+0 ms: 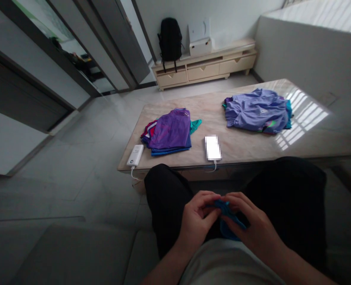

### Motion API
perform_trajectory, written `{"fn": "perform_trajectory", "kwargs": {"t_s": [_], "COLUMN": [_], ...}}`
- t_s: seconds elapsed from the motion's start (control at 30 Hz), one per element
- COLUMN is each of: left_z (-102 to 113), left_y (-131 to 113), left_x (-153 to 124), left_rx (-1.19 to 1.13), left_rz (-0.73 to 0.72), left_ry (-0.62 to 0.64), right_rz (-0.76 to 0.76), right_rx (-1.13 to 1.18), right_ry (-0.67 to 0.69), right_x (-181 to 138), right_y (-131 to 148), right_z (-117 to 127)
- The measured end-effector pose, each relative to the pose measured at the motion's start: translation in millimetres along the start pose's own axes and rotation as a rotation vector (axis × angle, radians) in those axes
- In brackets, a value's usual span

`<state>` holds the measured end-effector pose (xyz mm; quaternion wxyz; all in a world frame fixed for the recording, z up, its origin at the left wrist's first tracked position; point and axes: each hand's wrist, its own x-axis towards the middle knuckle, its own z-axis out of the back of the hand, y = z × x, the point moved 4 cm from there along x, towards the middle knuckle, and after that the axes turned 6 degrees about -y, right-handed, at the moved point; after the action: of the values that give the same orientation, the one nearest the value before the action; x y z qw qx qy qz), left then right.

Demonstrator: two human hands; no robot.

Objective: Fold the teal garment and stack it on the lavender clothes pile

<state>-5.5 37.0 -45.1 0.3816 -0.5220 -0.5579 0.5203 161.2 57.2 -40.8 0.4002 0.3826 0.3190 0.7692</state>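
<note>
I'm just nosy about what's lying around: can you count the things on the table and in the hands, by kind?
Clothes piles: 2 (folded purple-topped stack, loose lavender fabric heap)
Devices: 2 (white rectangular power bank, flat white phone on a cable)
Held by left hand and right hand: 1 (small blue cloth)
Total: 5

My fingers cover most of the blue cloth [233, 221], so I cannot tell what it is. Only a bunched bit shows between my left hand [197, 221] and right hand [252, 229], both pinched on it. My forearms [169, 265] run out at the bottom edge. The phone [212, 147] on the table [252, 146] is blurred over. Under the purple shirt [171, 128] the folded clothes show only as thin edges. My legs [288, 190] hide the table's near rim.
</note>
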Motion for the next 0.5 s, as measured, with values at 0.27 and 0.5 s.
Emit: {"fn": "perform_trajectory", "kwargs": {"t_s": [0.27, 0.5], "left_z": [3, -9], "left_y": [-8, -19], "left_x": [1, -2], "left_rx": [0.332, 0.640], "left_rz": [-0.247, -0.844], "left_ry": [-0.090, -0.192], "right_rz": [-0.120, -0.173], "right_rx": [0.052, -0.220], "right_ry": [0.015, -0.029], "right_x": [-17, -7], "right_y": [-5, -22], "right_z": [-15, -33]}}
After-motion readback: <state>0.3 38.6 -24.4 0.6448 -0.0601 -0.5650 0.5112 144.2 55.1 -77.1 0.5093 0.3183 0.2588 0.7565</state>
